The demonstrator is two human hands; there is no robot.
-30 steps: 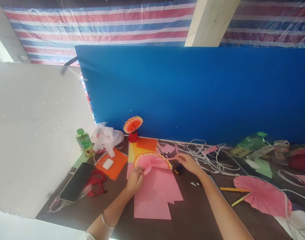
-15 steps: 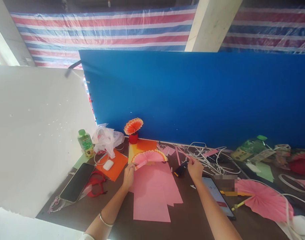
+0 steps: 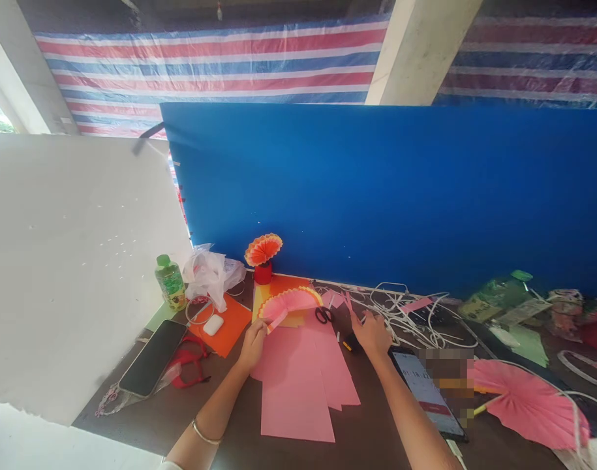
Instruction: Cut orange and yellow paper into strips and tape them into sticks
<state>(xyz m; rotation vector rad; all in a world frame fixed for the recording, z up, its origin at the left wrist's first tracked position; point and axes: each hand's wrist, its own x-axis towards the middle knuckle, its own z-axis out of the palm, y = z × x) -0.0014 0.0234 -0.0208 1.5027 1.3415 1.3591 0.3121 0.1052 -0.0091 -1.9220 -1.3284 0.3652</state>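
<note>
My left hand (image 3: 253,344) pinches the left end of a pleated paper fan (image 3: 291,303), pink with a yellow-orange edge, spread in an arc above stacked sheets of pink paper (image 3: 294,385). Black-handled scissors (image 3: 323,315) lie at the fan's right end. My right hand (image 3: 372,334) is right of the scissors, its fingers closed at the lower end of a narrow pink paper strip (image 3: 348,304). Where strip and fingertips meet is small and partly hidden. A black and yellow tool (image 3: 348,343) lies partly behind this hand.
Behind stands a paper flower in a red pot (image 3: 263,273). On the left are a phone (image 3: 153,358), a green bottle (image 3: 170,282) and orange paper (image 3: 232,325). To the right lie tangled white cables (image 3: 415,316), a lit tablet (image 3: 428,391) and a pink fan (image 3: 533,401).
My right hand has moved left and slightly down, bringing the strip more upright. The fan's right end has shifted left, uncovering the scissors' handles. My left hand keeps its pinch.
</note>
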